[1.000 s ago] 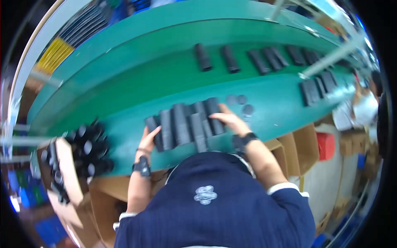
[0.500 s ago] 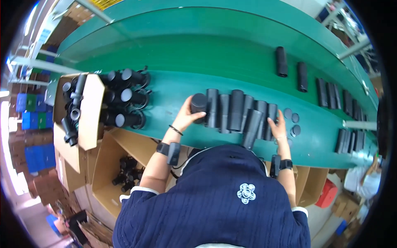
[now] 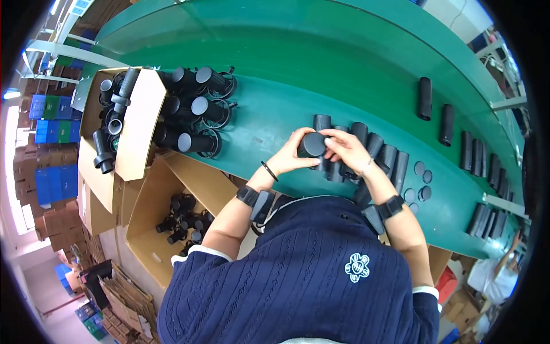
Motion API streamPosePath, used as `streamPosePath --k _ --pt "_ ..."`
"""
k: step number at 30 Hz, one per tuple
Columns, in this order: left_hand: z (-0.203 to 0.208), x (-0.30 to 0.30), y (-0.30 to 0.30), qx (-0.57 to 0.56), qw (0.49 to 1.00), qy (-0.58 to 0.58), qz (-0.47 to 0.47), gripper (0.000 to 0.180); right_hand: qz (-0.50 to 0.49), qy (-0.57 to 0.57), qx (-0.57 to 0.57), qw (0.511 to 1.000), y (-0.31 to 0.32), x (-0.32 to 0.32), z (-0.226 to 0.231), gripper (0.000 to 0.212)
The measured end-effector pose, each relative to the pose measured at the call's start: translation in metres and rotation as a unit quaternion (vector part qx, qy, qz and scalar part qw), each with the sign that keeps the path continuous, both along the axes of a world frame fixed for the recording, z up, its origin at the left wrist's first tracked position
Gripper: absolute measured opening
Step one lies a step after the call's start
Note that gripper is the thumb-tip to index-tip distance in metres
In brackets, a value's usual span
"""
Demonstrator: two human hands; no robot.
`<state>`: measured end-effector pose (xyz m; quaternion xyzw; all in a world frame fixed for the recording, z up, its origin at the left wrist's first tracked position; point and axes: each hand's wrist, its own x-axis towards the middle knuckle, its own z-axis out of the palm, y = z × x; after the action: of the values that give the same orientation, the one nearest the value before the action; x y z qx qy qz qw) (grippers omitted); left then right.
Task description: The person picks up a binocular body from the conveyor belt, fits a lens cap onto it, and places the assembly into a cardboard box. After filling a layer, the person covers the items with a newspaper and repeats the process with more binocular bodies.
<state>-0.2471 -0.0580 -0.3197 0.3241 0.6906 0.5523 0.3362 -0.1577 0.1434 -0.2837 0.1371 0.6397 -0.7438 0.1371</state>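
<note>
My left hand (image 3: 290,155) is wrapped round a black tube (image 3: 313,145), held upright with its round flat grey-black cap facing up. The fingers of my right hand (image 3: 350,152) are closed against the right edge of that cap, and both hands touch the same tube. Behind and beneath my right hand lies a row of black tubes (image 3: 385,158) on the green table (image 3: 258,143); my fingers and forearm partly hide it. Several loose dark round caps (image 3: 424,192) lie to the right of the row.
Capped black cylinders with ring-shaped bases (image 3: 201,142) stand at the left, beside an open carton (image 3: 139,123) of black parts. Below the table edge is another carton (image 3: 150,258). More black tubes (image 3: 481,220) lie far right, where a person in white (image 3: 487,276) is visible.
My right hand has left the right end of the tube row and moved left onto the tube in my left hand. My left hand has kept its hold; the view has shifted.
</note>
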Motion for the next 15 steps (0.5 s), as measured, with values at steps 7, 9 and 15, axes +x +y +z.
streamPosePath --k 7,9,15 --pt "-0.001 0.000 0.006 0.055 0.993 -0.075 0.067 0.056 -0.005 0.010 -0.001 1.000 -0.016 -0.023 -0.010 0.024" --pt "0.014 0.000 0.009 0.075 0.986 -0.118 0.093 0.049 -0.010 -0.013 0.008 1.000 -0.017 -0.031 -0.008 0.029" --pt "0.015 -0.035 0.007 0.183 0.879 -0.383 0.216 0.049 0.052 0.154 0.264 0.951 -0.013 -0.023 -0.024 0.090"
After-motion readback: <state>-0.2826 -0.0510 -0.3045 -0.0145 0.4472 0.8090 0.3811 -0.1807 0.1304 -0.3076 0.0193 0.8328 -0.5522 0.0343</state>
